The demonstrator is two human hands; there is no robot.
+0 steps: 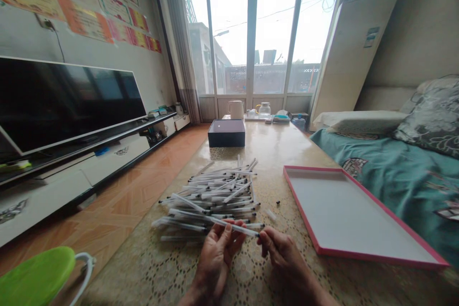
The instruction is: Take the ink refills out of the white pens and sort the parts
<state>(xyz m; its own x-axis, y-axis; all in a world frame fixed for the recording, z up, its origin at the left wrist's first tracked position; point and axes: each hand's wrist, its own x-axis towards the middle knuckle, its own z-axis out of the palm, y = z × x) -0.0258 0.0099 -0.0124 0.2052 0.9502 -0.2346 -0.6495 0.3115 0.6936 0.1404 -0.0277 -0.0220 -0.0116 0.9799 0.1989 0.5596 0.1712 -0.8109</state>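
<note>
My left hand (217, 253) is closed around a white translucent pen (244, 230), thumb on top, with the barrel slanting down to the right. At the pen's black end, my right hand (281, 248) has thumb and forefinger pinched together. Just beyond my hands, a loose pile of similar white pens (218, 196) with black ends lies on the patterned tabletop (236, 282). To the right of the pile are a small black piece (278, 202) and a short clear piece (270, 215), which looks like a cap.
A shallow white tray with a pink rim (308, 215) lies on the right. Farther back stand a dark box (226, 139), a pale jug (235, 109) and a glass pot (264, 109). A green stool (39, 275) is at lower left, a sofa (380, 167) at right.
</note>
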